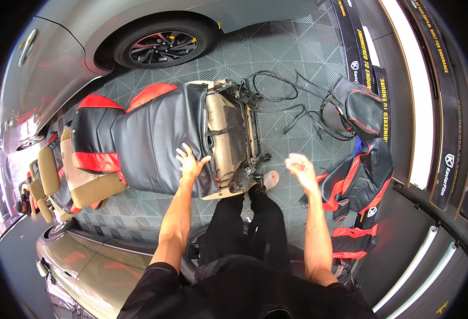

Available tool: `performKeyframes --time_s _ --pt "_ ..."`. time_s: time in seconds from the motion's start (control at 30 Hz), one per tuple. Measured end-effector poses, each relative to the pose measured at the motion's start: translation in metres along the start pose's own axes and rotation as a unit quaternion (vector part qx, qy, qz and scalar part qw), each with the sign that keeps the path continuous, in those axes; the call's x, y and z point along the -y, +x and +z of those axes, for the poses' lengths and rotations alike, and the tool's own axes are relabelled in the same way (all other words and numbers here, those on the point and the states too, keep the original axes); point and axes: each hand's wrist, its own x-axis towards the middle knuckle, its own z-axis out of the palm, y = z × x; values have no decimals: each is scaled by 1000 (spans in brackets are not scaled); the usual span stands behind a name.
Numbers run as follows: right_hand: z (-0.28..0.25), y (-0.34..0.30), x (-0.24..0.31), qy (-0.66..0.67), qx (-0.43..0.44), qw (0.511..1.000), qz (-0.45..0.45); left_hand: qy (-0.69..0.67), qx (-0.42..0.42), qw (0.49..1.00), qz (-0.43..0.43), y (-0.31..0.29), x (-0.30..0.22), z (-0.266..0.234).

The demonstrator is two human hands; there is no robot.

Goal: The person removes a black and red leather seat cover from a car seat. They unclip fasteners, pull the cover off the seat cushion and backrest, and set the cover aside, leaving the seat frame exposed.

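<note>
Left of the car seat [234,135] is a tan headrest [48,171]. The seat itself lies on the patterned grey floor [297,50], a black-and-red cover [154,133] over most of it. My left hand [191,166] rests with its fingers spread on the cover's black part, near the seat's right end, where tan padding [218,114] shows. Dark cables [268,73] trail on the floor right of the seat. My right hand [301,167] is raised right of the seat, fingers curled in; I cannot tell whether they pinch anything. Farther right of the seat lie loose black-and-red pieces [369,173].
</note>
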Motion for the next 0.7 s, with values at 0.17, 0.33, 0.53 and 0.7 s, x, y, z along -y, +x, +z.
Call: performKeyframes --time_s 0.17,0.33,0.53,0.7 --pt "19 100 50 -237 -40 966 -95 23 -8 999 -22 -2 -14 3" --pt "67 231 100 -464 5 874 -145 30 -45 998 -19 -7 -10 3" --pt "65 378 78 -665 53 730 -150 -17 -64 998 -14 -3 -15 -2" --pt "71 409 104 -541 275 789 -95 -59 -83 994 -40 -12 -15 1"
